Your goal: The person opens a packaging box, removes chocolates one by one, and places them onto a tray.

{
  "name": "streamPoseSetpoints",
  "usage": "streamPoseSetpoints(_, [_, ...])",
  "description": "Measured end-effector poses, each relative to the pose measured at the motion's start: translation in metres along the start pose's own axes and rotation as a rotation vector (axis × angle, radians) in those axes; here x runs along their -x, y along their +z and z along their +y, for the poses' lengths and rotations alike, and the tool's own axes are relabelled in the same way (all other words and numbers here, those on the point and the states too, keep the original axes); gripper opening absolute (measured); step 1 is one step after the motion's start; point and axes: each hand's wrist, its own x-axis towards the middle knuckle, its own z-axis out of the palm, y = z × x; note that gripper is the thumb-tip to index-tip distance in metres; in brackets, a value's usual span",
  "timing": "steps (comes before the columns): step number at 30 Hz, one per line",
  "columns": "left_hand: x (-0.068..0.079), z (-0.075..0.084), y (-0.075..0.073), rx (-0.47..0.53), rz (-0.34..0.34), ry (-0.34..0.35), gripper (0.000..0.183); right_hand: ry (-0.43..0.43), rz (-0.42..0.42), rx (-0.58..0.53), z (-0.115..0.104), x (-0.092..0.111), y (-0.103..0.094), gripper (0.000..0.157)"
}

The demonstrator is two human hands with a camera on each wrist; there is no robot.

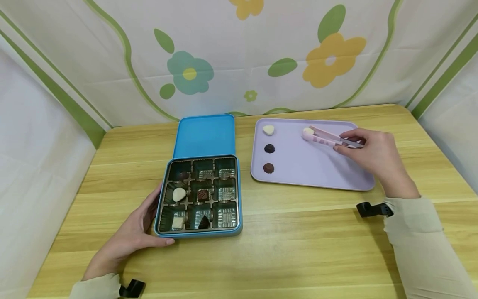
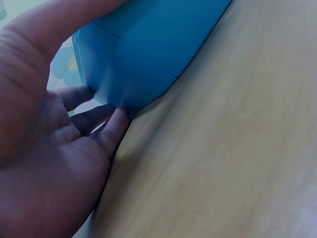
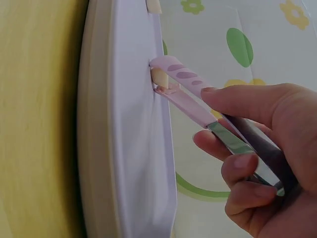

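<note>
My right hand (image 1: 377,155) grips pink-tipped tongs (image 3: 190,101), fingers and thumb wrapped round their metal handle. Between the tong tips sits a white chocolate (image 3: 159,77), low over the lilac tray (image 1: 295,170). Down the tray's left side lie a white chocolate (image 1: 268,130), a dark chocolate (image 1: 269,148) and a brown chocolate (image 1: 268,168). My left hand (image 1: 130,232) holds the near left corner of a blue tin (image 1: 240,207), thumb along its front and fingers against its side. Inside, a divided insert has chocolates in its left and middle columns, including a striped brown square (image 1: 203,195).
Behind the tin's compartments, its blue lid (image 1: 205,135) lies open flat toward the back. Tin and tray stand side by side on a wooden table (image 1: 284,249). A flowered curtain (image 1: 239,54) rises at the table's back edge, with white cloth at both sides.
</note>
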Motion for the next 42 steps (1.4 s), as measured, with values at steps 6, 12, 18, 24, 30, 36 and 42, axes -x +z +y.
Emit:
streamPoseSetpoints(6, [0.001,0.001,0.001,0.003,0.002,-0.011,0.135,-0.016,0.017,0.02,-0.001,0.001,0.001,0.041])
streamPoseSetpoints(12, [0.001,0.0,0.001,-0.002,0.005,-0.025,0.137,-0.114,0.061,0.095,0.001,0.001,0.001,0.041])
streamPoseSetpoints(18, [0.0,-0.001,0.001,0.005,-0.005,-0.037,0.137,-0.142,0.073,0.086,0.003,0.0,0.005,0.037])
streamPoseSetpoints(24, [0.0,0.0,0.001,0.006,-0.005,-0.021,0.136,-0.133,0.092,0.038,0.002,0.0,0.007,0.033])
streamPoseSetpoints(30, [-0.001,0.001,0.0,-0.006,-0.001,-0.016,0.135,0.023,0.0,-0.106,-0.002,0.002,0.001,0.043])
streamPoseSetpoints(36, [-0.001,0.001,0.001,-0.009,0.003,-0.013,0.136,0.217,-0.1,-0.124,-0.002,-0.002,-0.003,0.068])
streamPoseSetpoints(42, [0.0,0.002,0.001,-0.01,0.004,-0.016,0.136,0.193,-0.035,-0.124,0.002,-0.002,-0.002,0.061])
